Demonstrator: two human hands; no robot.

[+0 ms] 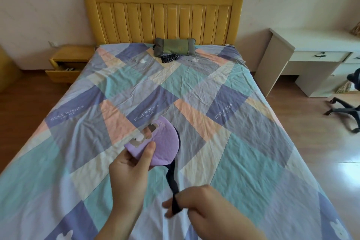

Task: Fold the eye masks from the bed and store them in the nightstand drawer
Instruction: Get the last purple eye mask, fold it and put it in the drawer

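My left hand [127, 169] holds the purple eye mask [159, 144] above the bed [243, 142], thumb pressed on its upper face, the other fingers curled beneath, so the mask is pinched between them. The mask is soft, fleecy cloth, folded into a half-round, stitching along the curved edge, a pale cartoon patch on the side toward my thumb. Its dark elastic strap [172, 179] runs down from the fold, flat and narrow, to my right hand [200, 204], where it loops round my fingers; those fingers are bent and closed on the band. The bed sheet is thin, creased cotton in blocks of teal, lavender, peach and cream, with printed lettering. At the headboard [161, 17], yellow slatted wood, lies a small green pillow [174, 46] on a dark checked cloth [170, 58]. Left of the bed, the yellow wooden nightstand [72, 52] has its drawer [62, 73] pulled open; something light and dark lies inside, too small to tell. Right: a white desk [311, 48], drawers closed, and a black chair base [342, 109] on the glossy wood floor.
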